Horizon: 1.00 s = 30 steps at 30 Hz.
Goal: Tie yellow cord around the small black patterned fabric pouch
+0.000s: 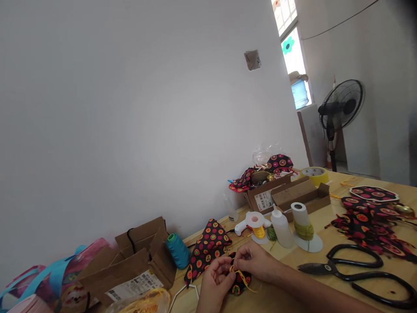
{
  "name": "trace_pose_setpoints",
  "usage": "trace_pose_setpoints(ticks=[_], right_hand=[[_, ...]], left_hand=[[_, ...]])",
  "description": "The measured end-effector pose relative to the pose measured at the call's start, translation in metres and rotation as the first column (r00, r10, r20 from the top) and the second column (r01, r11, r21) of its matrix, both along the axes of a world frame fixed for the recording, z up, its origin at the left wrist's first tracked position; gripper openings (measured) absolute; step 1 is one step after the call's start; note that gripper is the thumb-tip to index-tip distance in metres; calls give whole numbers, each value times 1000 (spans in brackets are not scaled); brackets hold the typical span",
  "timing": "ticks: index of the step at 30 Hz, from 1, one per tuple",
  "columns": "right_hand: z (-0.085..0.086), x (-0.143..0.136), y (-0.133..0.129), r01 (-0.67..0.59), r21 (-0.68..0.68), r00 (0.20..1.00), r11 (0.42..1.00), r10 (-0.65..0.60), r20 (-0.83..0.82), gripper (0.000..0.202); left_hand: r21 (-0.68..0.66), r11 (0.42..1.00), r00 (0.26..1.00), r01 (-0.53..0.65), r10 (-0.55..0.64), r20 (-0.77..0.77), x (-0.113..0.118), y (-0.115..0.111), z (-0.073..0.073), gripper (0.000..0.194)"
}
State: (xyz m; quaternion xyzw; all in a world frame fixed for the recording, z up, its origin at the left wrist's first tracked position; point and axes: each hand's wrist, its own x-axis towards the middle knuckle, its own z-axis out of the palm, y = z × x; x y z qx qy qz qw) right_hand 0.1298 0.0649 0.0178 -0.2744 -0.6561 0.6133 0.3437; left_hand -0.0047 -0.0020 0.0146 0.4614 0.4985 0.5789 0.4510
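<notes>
My left hand (215, 278) is closed, its thumb and fingers pinching a small dark fabric piece (237, 288) printed with red and yellow flowers, near its top. A yellow cord (243, 277) is looped at the top of this piece, and a loose end hangs down over it. My right hand (253, 261) pinches the cord from the other side, its fingertips close to the left ones. The fingers hide part of the loop. Just behind lies a larger cloth (210, 243) of the same print.
Black scissors (329, 268) and patterned fabric pieces (368, 226) lie to the right. Behind stand a white squeeze bottle (282, 228), a green thread spool (303, 228), a glue gun (241, 227) and cardboard boxes (260, 198). A blue thread cone (178, 252) and open carton (130, 274) are left.
</notes>
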Motion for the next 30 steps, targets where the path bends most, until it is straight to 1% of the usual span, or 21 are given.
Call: trace_pose_setpoints(ticks=[2,5,8,11,15,18,21,24,25,26,27,29,30], right_hand=[[6,2,0,-31,-61,999,998,29,-43,9],[14,6,0,-135,-170,986,976,116,-119,12],[22,14,-1,-271,-263,949,926,212,-233,19],[30,22,-2,-383,-297,887,875,259,-382,25],[39,33,0,-461,-306,794,833,233,-561,20],[45,40,5,-498,-304,721,812,192,-666,22],[49,47,11,-520,-289,648,804,151,-747,27],[52,50,14,-522,-274,574,808,95,-813,34],[52,50,13,-514,-275,571,813,85,-817,35],[52,49,12,-498,-279,587,821,82,-805,34],[52,47,11,-471,-283,623,836,87,-778,32],[49,40,6,-381,-269,736,885,114,-667,29],[46,35,4,-320,-242,803,916,128,-582,29]], left_hand=[[1,1000,1000,2,-2,-17,0,0,0,24],[5,1000,999,5,-5,-43,-1,-1,-1,23],[9,1000,998,5,-4,-70,-2,-1,-2,21],[9,1000,996,2,-1,-94,-3,-1,-2,19],[12,1000,993,2,-1,-118,-2,-2,0,16],[10,1000,992,-8,9,-129,-2,-2,0,15],[7,1000,991,-23,23,-135,-2,-2,-1,16],[10,999,990,-40,41,-135,-2,-2,-3,16],[13,999,990,-44,46,-134,-2,-2,-3,16],[16,999,990,-48,50,-133,-2,-1,-3,16],[18,999,990,-50,52,-132,-2,-1,-4,16],[21,999,990,-49,51,-129,-2,0,-3,16],[21,999,991,-44,46,-129,-2,0,-3,16]])
